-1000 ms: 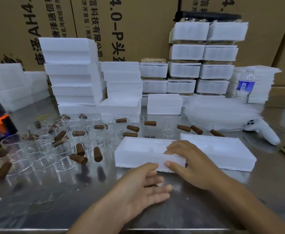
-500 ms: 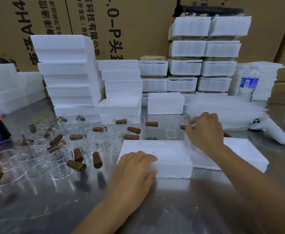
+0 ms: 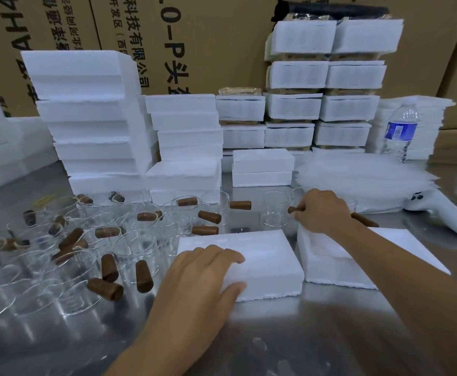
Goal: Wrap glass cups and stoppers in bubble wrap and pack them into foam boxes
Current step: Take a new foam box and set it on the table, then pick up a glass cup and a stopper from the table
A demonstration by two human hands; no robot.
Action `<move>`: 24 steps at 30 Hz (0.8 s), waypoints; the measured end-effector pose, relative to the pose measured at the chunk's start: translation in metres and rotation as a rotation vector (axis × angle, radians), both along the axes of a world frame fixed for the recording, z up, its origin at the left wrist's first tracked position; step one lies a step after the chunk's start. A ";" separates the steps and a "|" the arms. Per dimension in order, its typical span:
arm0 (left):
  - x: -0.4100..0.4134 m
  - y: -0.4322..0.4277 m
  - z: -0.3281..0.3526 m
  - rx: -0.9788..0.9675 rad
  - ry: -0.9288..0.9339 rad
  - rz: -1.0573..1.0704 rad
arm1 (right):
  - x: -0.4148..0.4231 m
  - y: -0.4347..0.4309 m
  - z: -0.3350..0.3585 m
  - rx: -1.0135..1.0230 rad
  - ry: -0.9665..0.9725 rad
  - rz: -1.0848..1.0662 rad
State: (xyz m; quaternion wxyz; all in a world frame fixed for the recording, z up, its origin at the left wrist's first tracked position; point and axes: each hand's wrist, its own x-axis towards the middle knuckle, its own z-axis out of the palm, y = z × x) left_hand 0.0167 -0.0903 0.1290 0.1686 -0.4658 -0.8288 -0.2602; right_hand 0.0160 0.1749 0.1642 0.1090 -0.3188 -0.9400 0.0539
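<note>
Two white foam box halves lie side by side on the steel table: the left foam piece and the right foam piece. My left hand rests on the left piece's near corner, thumb against its front edge. Behind the right piece, my right hand grips a brown stopper beside a clear glass cup. Several more glass cups and brown stoppers crowd the table's left half. A stack of bubble wrap sheets lies at the back right.
Stacks of white foam boxes and packed boxes line the back against cardboard cartons. A water bottle stands at the back right, with a white controller lying near it. Bare steel table stretches in front.
The two foam pieces have been separated. My right hand left the foam, reached back and took hold of a stopper. My left hand moved up onto the left piece.
</note>
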 end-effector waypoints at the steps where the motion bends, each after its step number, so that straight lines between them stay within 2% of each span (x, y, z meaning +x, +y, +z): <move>1: -0.001 0.001 0.000 0.056 -0.045 -0.001 | -0.001 -0.001 0.001 0.022 0.011 0.004; 4: -0.005 0.010 0.007 0.229 -0.199 0.014 | 0.000 -0.004 0.007 0.043 0.126 0.041; 8: -0.016 0.035 0.026 0.489 -0.547 -0.018 | 0.014 -0.017 0.029 -0.186 0.380 0.251; 12: -0.033 0.055 0.040 0.586 -0.871 -0.056 | 0.035 -0.033 0.051 -0.338 0.352 0.567; 15: -0.040 0.059 0.036 0.715 -1.166 -0.276 | 0.042 -0.036 0.053 -0.370 0.339 0.641; 17: -0.042 0.060 0.031 0.797 -1.271 -0.342 | 0.043 -0.036 0.052 -0.422 0.342 0.653; 20: -0.048 0.061 0.025 0.911 -1.327 -0.323 | 0.038 -0.023 0.050 -0.489 0.400 0.598; 22: -0.053 0.057 0.025 0.988 -1.360 -0.315 | 0.027 0.000 0.050 -0.432 0.522 0.461; 24: -0.058 0.050 0.023 1.059 -1.371 -0.322 | 0.016 0.031 0.047 -0.311 0.640 0.234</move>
